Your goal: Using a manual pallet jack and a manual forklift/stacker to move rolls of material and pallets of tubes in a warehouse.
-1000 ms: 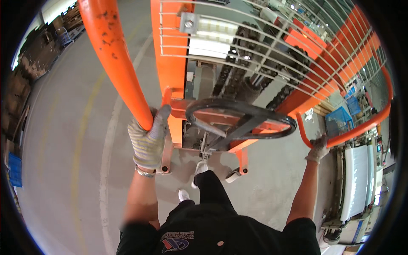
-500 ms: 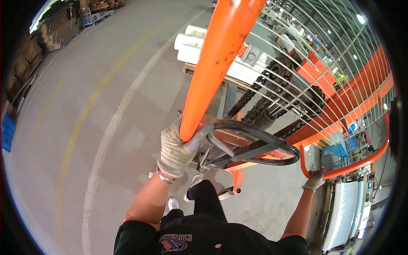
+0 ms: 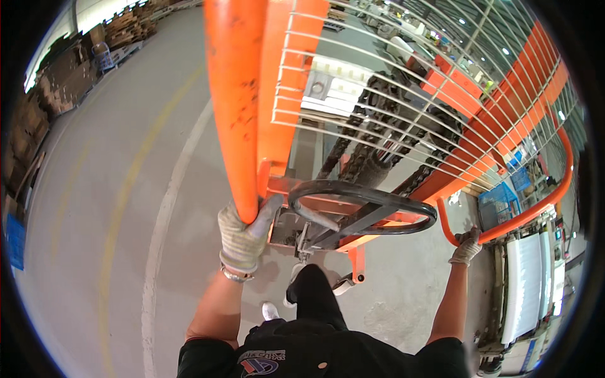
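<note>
Left hand [image 3: 244,234], gloved, wrapped around orange upright bar [image 3: 232,107] at 12 o'clock; right hand [image 3: 467,246] clamped on curved orange side rail [image 3: 529,211] at 3 o'clock; black steering loop [image 3: 362,209] between, untouched; both grips set, stacker apparently mid-manoeuvre on concrete floor [image 3: 126,189].

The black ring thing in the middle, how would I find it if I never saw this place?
Start at the tall orange lift machine with the white wire cage on its front. Look low down, just under the cage, between the gloved left hand and the gloved right hand. The black ring lies there, the only dark loop among orange bars.
</note>
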A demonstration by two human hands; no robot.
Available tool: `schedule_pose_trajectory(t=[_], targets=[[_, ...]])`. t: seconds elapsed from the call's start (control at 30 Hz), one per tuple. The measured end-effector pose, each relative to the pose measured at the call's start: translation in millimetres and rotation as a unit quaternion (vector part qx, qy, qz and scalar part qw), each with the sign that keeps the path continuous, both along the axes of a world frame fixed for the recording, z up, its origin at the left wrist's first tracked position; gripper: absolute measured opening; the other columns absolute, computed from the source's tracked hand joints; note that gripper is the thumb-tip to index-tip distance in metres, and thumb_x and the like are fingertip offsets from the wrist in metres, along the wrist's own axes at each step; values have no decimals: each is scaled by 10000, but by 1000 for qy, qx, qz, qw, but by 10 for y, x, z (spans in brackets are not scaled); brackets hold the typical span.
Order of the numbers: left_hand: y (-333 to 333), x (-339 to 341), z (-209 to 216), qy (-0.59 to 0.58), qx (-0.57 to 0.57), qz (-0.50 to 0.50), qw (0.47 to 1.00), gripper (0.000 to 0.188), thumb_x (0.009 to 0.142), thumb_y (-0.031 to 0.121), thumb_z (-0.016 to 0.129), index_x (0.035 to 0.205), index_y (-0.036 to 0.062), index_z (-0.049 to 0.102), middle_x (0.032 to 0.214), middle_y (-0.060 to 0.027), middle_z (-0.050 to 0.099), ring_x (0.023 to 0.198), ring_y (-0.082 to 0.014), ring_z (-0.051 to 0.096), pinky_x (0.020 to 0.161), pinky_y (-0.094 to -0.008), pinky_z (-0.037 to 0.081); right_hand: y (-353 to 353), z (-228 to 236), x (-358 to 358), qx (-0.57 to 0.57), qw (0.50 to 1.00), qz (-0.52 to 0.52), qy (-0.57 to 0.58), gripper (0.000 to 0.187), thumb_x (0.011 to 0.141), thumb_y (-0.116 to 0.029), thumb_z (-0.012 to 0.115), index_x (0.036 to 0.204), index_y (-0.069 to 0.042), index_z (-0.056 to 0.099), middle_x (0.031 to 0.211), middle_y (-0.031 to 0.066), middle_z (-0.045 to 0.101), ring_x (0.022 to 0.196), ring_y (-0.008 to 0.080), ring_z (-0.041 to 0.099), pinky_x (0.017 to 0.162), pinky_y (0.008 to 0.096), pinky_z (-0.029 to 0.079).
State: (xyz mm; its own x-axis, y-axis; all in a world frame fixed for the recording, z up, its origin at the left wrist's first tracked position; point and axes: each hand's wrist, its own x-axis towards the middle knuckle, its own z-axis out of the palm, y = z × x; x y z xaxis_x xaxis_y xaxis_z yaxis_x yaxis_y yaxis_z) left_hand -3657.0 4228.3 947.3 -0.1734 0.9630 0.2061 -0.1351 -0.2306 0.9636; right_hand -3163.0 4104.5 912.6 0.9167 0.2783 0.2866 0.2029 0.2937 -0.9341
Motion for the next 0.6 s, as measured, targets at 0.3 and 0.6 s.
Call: schedule_pose_trajectory(t=[0.3,0.6], targets=[[-36,-32,-94,-9,-5,8,1000,270,779,142,674,658,62,446,492,9,432,414,-72,405,392,-219,313,-10,-20,-79,-15,1000,8,23,193,776,-193,581,661,-119,444,467,-33,316,363,90,295,388,279,339],[-44,22,-91,-42,6,-3,999,252,774,130,676,662,62,461,501,9,428,414,-72,403,384,-224,315,-59,-17,14,-6,1000,5,22,193,782,-172,571,652,-118,439,462,-43,286,361,78,259,370,264,299]])
